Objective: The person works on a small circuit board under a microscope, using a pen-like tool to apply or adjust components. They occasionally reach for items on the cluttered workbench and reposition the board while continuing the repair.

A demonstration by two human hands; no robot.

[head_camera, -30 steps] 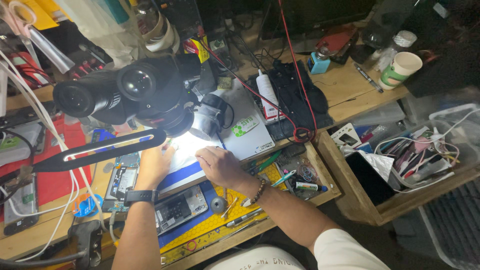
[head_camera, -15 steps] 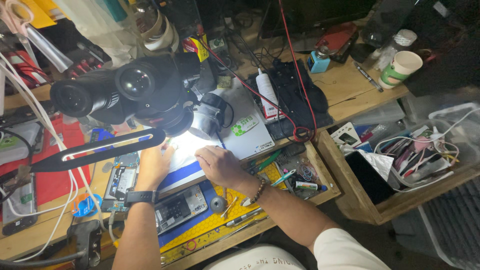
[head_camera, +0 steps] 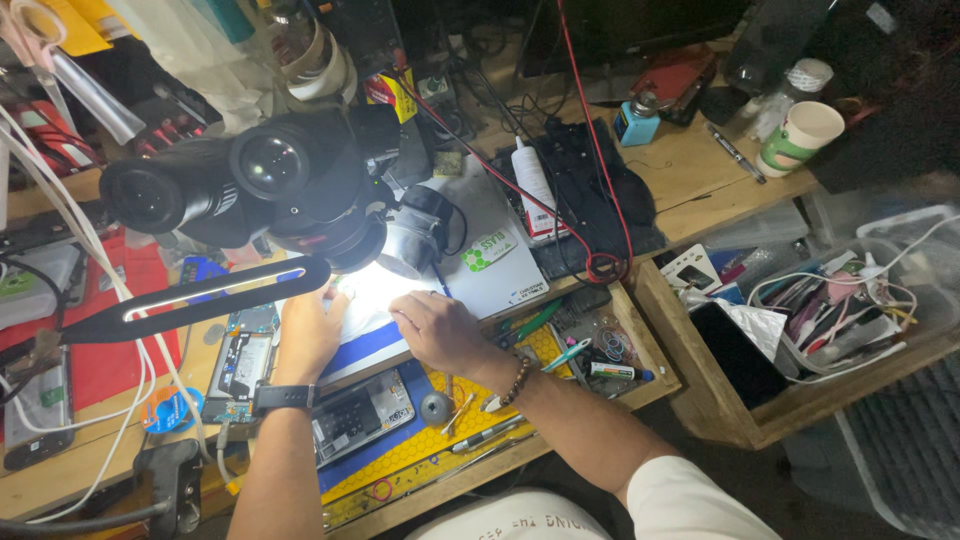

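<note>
My left hand (head_camera: pixel 305 330) rests flat on a brightly lit white mat (head_camera: pixel 375 300) under a black stereo microscope (head_camera: pixel 265 185); a black watch sits on that wrist. My right hand (head_camera: pixel 438 328), with a bead bracelet at the wrist, lies on the same mat, its fingers curled toward the lit spot. The glare hides what either hand holds or touches. An opened phone (head_camera: pixel 362 415) lies on the blue and yellow work mat (head_camera: pixel 420 445) just below my hands. Another opened phone (head_camera: pixel 240 365) lies left of my left hand.
A black lamp bar (head_camera: pixel 200 298) crosses above the left hand. Tweezers and small tools (head_camera: pixel 570 350) lie to the right in a tray. A paper cup (head_camera: pixel 800 135), a white bottle (head_camera: pixel 535 185) and a box of cables (head_camera: pixel 840 305) stand further right.
My right hand has slid left and up onto the lit mat, closer to my left hand. The left hand has stayed in place.
</note>
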